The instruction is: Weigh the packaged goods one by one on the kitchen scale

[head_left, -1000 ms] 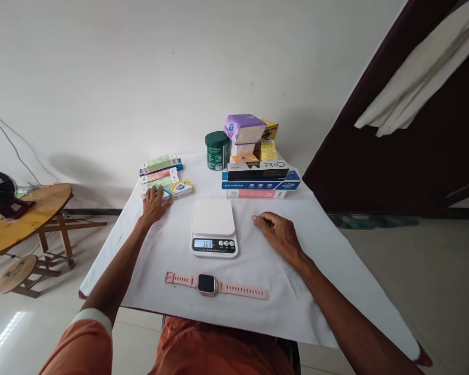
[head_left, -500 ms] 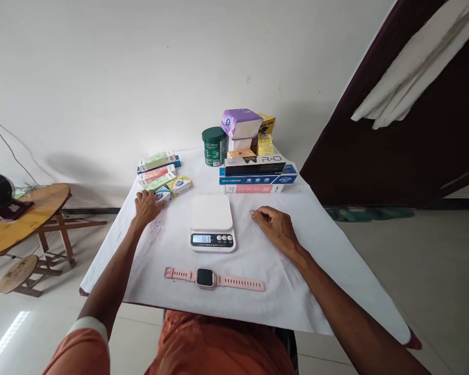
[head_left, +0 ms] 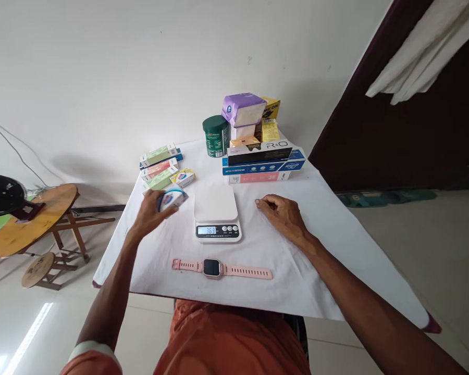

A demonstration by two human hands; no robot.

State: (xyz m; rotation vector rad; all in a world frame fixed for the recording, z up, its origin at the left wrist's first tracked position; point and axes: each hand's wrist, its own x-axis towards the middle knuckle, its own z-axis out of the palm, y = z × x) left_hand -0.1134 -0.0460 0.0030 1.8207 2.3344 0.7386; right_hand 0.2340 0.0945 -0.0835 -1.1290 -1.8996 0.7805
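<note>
My left hand [head_left: 150, 212] grips a small white and blue soap packet [head_left: 172, 198], lifted a little off the white tablecloth [head_left: 316, 250], just left of the white kitchen scale [head_left: 217, 212]. The scale's platform is bare and its display reads 363. My right hand [head_left: 282, 214] rests on the cloth to the right of the scale, fingers curled loosely with nothing visible in them. A pink smartwatch [head_left: 220, 268] lies flat in front of the scale, near the table's front edge.
Several slim boxes [head_left: 160, 166] and a yellow soap packet [head_left: 184, 177] lie at the back left. A green canister [head_left: 216, 135], a purple tissue pack [head_left: 243, 108] and stacked boxes [head_left: 262, 162] stand at the back. A round wooden table [head_left: 35, 219] with a fan stands left.
My left hand has closed on the white and blue soap packet, lifted it from the back-left group and carried it toward the scale. The right hand stays put.
</note>
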